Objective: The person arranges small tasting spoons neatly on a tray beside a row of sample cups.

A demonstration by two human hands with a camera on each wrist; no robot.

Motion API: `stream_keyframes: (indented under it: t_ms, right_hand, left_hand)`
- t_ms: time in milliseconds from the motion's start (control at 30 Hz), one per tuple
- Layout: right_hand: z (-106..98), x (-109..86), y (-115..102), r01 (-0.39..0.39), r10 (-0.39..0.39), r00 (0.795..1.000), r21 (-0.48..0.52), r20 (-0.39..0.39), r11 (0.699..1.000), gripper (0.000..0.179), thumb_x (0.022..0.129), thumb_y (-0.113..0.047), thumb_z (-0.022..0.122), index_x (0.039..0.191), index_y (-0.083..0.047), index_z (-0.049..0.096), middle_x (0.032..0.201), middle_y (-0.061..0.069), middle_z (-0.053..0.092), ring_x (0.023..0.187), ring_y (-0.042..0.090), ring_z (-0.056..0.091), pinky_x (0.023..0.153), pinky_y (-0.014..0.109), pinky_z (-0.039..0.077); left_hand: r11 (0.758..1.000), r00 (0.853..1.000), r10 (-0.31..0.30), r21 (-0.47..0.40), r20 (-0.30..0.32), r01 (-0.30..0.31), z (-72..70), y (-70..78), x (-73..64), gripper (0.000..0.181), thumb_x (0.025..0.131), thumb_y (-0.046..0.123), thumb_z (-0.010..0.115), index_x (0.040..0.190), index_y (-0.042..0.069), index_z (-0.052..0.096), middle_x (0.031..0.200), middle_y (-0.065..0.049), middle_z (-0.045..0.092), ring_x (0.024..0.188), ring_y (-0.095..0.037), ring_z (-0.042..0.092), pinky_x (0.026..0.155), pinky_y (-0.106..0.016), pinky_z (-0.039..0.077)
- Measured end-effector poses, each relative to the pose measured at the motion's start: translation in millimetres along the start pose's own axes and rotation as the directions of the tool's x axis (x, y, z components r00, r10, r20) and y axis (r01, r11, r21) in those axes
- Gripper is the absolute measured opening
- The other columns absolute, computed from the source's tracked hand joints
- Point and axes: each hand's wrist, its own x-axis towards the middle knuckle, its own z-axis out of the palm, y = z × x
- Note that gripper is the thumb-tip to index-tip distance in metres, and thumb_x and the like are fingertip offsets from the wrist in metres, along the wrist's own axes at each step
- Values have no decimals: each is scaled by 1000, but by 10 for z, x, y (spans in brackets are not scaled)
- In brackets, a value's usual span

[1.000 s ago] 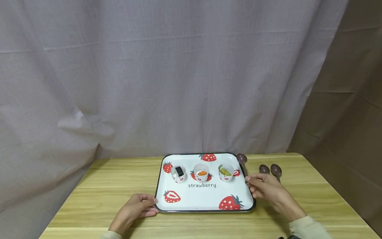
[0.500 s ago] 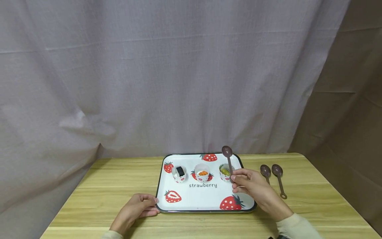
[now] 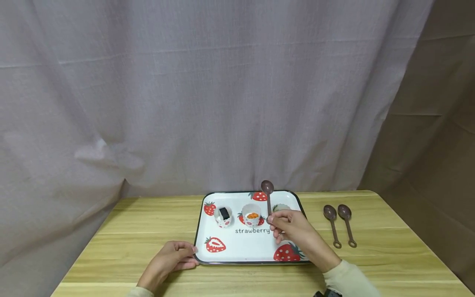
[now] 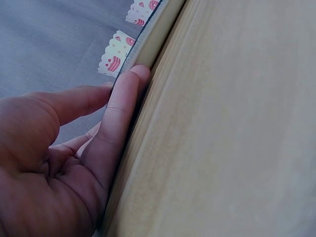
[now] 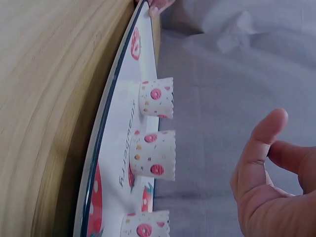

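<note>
My right hand (image 3: 295, 231) pinches a brown spoon (image 3: 267, 187) by the end of its handle, bowl upward, above the strawberry-patterned tray (image 3: 237, 249). In the right wrist view, fingers (image 5: 269, 128) show but the spoon does not. My left hand (image 3: 170, 260) grips the tray's front-left rim; thumb and fingers meet at that edge in the left wrist view. Three paper cups stand in a row on the tray: a left cup (image 3: 224, 222) with a black-and-white piece, a middle cup (image 3: 251, 222) with orange pieces, and a right cup (image 3: 281, 207) partly hidden behind the right hand.
Two more brown spoons, a nearer-to-tray spoon (image 3: 330, 212) and an outer spoon (image 3: 345, 212), lie side by side on the wooden table (image 3: 386, 255), right of the tray. A grey curtain (image 3: 237, 103) hangs behind the table's back edge.
My right hand has carried the spoon left from the tray's right edge, past the right cup, to between the middle and right cups. The left hand stays on the rim.
</note>
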Motion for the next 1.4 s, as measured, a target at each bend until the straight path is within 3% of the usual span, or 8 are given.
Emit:
stream_keyframes:
  t_ms: [233, 567, 900, 1100, 1400]
  right_hand:
    - [167, 61, 17, 0, -1, 1000, -51, -12, 999, 20, 107, -11, 61, 107, 8, 68, 73, 2, 59, 58, 8, 52, 46, 18, 49]
    - [336, 165, 81, 10, -12, 999, -66, -32, 998, 21, 107, -4, 55, 114, 13, 66, 76, 5, 61, 60, 8, 53, 47, 18, 50]
    - [550, 291, 171, -4, 4, 1000, 14, -20, 1000, 17, 105, -1, 57, 105, 13, 67, 74, 1, 63, 60, 5, 55, 49, 17, 53]
    - [655, 349, 274, -43, 44, 999, 67, -15, 997, 16, 102, 1, 60, 107, 15, 66, 72, 0, 66, 59, 5, 58, 49, 16, 54]
    - [719, 392, 391, -66, 67, 998, 106, -3, 992, 12, 103, 1, 61, 103, 12, 64, 73, 1, 66, 59, 5, 59, 50, 16, 54]
  left_hand:
    - [1000, 1000, -1, 2, -2, 1, 4, 1, 8, 23, 103, 6, 65, 113, -14, 65, 87, -11, 74, 78, -14, 75, 76, -25, 67]
    - [1000, 1000, 11, 3, -7, -11, 49, 19, 24, 25, 102, 6, 66, 115, -15, 64, 87, -11, 73, 78, -14, 75, 76, -26, 67]
    - [1000, 1000, 7, 5, -13, -7, 40, 14, 32, 24, 103, 5, 65, 115, -15, 63, 86, -11, 73, 77, -14, 75, 76, -26, 67]
    - [1000, 1000, 12, 5, -6, -12, 38, 5, 29, 22, 102, 6, 66, 113, -14, 64, 86, -10, 73, 77, -14, 74, 76, -25, 67]
    - [1000, 1000, 1, -3, -7, -1, 47, 14, 26, 24, 102, 6, 66, 114, -15, 63, 86, -10, 73, 77, -14, 75, 76, -26, 67]
